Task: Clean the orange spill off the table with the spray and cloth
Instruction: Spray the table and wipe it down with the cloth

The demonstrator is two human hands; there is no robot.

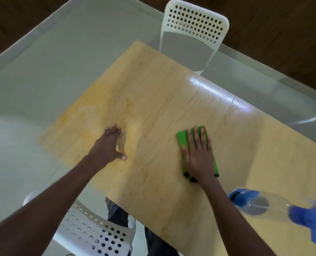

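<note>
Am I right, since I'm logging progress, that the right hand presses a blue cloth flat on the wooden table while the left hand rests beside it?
Not quite: the head view shows the flat folded cloth under the right hand is green, not blue. The left hand does rest on the light wooden table.

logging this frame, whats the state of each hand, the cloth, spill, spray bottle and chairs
left hand: open, fingers on the table
right hand: flat, pressing the cloth
green cloth: flat under right hand
orange spill: smeared, still there
spray bottle: unheld, on table
white chairs: unoccupied
</note>
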